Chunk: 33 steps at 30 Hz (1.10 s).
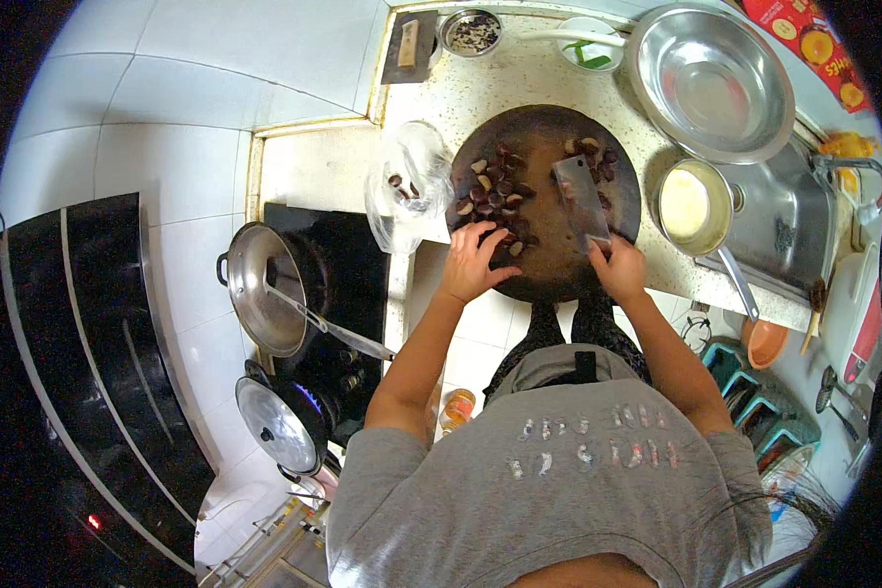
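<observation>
Round board [549,279] overhangs tabletop [426,98] near edge. Left hand [473,263]: fingers spread, nothing clearly held; main cluster of dark pieces [505,188] just beyond, nearer this hand. Right hand [617,269]: fingers wrapped on cleaver [580,196] handle, long axis pointing at far edge, slightly left.

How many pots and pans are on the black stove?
2: one open wok on the stove, and one lidded pot just below it in the picture. I see no more there.
</observation>
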{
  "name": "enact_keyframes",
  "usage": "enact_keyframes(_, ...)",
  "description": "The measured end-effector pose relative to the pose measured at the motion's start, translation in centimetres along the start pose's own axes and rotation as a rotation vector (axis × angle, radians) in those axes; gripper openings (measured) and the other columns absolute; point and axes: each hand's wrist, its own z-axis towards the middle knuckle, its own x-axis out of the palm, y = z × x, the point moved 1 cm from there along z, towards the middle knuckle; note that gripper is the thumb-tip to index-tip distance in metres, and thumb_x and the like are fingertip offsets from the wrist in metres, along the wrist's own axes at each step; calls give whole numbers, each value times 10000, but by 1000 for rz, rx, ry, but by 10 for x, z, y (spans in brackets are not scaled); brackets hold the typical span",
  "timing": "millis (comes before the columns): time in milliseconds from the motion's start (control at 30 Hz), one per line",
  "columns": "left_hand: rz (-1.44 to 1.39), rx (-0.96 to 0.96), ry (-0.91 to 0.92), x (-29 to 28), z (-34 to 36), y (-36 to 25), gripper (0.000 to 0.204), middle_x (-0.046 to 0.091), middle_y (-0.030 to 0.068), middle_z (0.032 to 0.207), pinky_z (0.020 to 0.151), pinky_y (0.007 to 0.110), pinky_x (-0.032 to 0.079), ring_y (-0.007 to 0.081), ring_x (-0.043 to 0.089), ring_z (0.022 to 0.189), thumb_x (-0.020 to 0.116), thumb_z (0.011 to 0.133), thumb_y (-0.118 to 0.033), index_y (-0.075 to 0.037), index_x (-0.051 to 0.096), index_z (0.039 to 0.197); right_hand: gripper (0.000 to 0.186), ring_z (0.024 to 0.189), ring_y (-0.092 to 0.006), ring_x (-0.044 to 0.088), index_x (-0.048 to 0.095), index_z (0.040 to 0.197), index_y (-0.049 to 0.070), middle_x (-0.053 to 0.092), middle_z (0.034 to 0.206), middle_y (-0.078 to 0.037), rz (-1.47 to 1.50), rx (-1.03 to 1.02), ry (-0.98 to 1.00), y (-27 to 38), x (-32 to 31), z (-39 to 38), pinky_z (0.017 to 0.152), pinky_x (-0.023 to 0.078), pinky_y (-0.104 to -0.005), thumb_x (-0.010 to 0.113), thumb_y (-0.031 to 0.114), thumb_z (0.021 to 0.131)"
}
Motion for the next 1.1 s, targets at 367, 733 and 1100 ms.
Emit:
enact_keyframes(367,-63,-691,-254,-102,49,56,194,644,221,960,803,464,480,417,608,899,480,931,-57,46,644,938,281,681,-351,677,675,829,68,695,745,-138,8,-20,-13,-6,4,-1,634,531,-457,673,345,868)
enact_keyframes(733,443,-416,339,-41,84,138,568,484,233,1384,1130,447,322,388,457,1279,585,831,-170,-119,497,1390,295,681,-355,676,677,839,65,689,743,-150,-48,-20,-31,-9,3,-2,627,531,-464,668,358,874)
enact_keyframes(1100,329,-544,619,-52,110,123,528,346,215,1521,1093,421,392,396,458,1307,557,881,-160,-128,468,1400,288,694,-365,671,661,812,57,685,770,-155,-25,-16,-35,-9,2,-2,629,523,-470,675,340,863)
